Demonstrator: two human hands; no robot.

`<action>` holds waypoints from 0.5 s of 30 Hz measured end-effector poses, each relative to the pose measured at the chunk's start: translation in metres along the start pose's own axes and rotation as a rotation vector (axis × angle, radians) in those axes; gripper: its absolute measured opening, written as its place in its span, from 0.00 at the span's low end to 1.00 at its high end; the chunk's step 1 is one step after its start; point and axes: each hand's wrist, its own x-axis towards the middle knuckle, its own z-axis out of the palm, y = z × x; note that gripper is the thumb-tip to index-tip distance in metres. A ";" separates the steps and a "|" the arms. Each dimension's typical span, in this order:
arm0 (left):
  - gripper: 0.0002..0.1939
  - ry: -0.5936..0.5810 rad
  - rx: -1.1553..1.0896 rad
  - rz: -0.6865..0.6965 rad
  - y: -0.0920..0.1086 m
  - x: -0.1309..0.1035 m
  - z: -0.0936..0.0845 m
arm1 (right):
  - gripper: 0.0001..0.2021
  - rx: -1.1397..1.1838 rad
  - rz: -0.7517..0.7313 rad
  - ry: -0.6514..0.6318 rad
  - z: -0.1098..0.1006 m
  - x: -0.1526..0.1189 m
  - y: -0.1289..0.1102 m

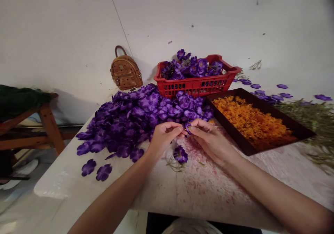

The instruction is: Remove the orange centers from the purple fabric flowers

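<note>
Between my two hands, above the table, is a small purple artificial flower petal piece (187, 127). My right hand (206, 133) pinches it between thumb and fingertips. My left hand (165, 134) is closed in a pinch at its left side; the fingertips cover what they grip, and part of the petal piece is hidden. Just below lies a purple flower (180, 154) with thin green stems. A large heap of purple fabric petals (130, 119) spreads behind and left of my hands. To the right, a dark tray (249, 151) holds orange flower centres (253, 121).
A red plastic basket (193, 88) with finished-looking purple flowers stands behind the heap. A brown backpack (126, 70) leans at the wall. Green stems (310, 119) and loose petals lie at right. A wooden stool (50, 128) is beyond the table's left edge.
</note>
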 end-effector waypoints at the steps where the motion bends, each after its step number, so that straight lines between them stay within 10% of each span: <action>1: 0.10 -0.001 -0.005 0.000 0.000 0.000 0.000 | 0.10 -0.016 -0.007 0.006 -0.001 0.000 0.001; 15: 0.09 0.073 -0.045 0.005 0.000 0.000 0.005 | 0.08 -0.303 -0.210 0.103 -0.004 -0.002 0.009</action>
